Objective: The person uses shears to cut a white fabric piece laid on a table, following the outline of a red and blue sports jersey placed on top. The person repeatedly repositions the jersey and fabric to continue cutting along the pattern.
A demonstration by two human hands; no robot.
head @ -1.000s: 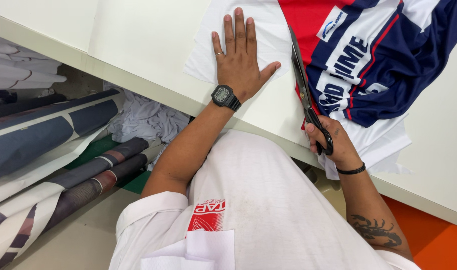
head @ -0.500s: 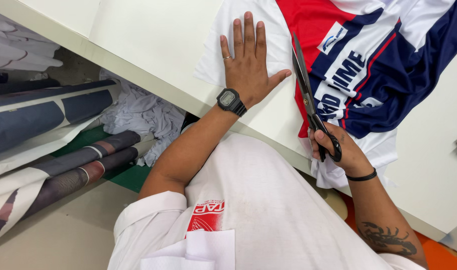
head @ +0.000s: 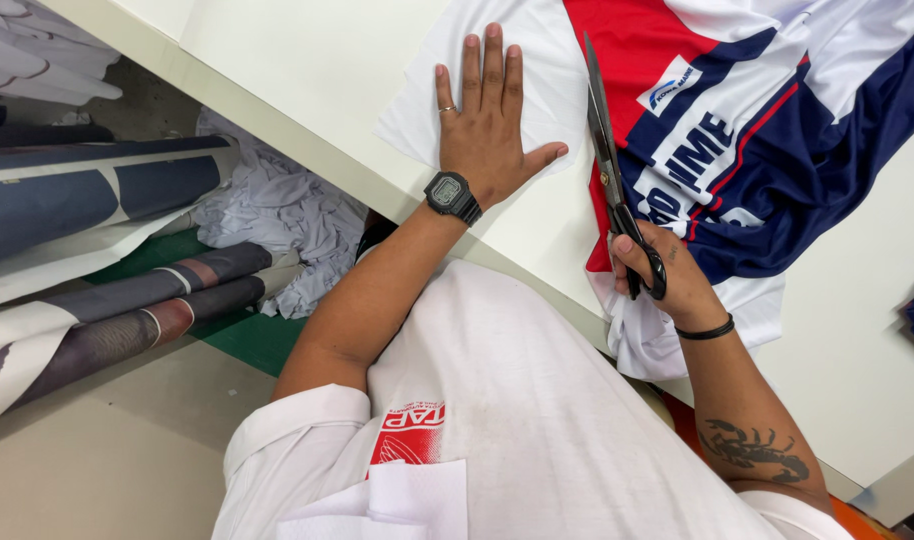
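Left hand (head: pixel 489 125): fingers spread, palm pressed flat on the white part of the fabric; a black digital watch (head: pixel 452 196) sits on the wrist.
Right hand (head: pixel 667 275): fingers curled through the handles of the black scissors (head: pixel 609 170), gripping them.
Scissors: blades point away from the person, lying along the edge where white meets red.
Fabric (head: pixel 747 130): a printed red, white and navy piece, spread on the white counter (head: pixel 277 50), its near end hanging over the edge.
Below the counter: fabric rolls (head: pixel 97 200) and crumpled white cloth (head: pixel 277 215).
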